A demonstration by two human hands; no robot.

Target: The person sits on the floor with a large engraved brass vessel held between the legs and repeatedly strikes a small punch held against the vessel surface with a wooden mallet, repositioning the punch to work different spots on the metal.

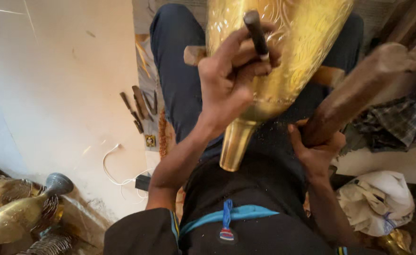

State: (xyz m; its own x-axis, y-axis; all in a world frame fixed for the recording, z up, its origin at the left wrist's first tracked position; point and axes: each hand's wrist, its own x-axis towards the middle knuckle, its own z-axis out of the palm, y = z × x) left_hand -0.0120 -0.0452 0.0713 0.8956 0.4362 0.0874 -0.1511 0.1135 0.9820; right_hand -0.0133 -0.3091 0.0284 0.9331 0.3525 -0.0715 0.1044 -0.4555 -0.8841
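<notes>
A large engraved brass vase (pixel 293 52) lies across my lap with its narrow neck (pixel 235 144) pointing toward me. My left hand (pixel 229 78) is shut on a dark metal chisel (pixel 256 33), whose tip rests against the vase's patterned side. My right hand (pixel 314 146) grips the handle of a thick wooden mallet (pixel 359 89), raised to the right of the vase. A wooden support (pixel 193 54) shows behind the vase on the left.
Several spare chisels (pixel 139 108) lie on the pale floor to the left. A white cable (pixel 118 167) runs near them. Brass vases (pixel 19 215) stand at the lower left. Crumpled white cloth (pixel 375 200) and checked fabric (pixel 397 120) sit at the right.
</notes>
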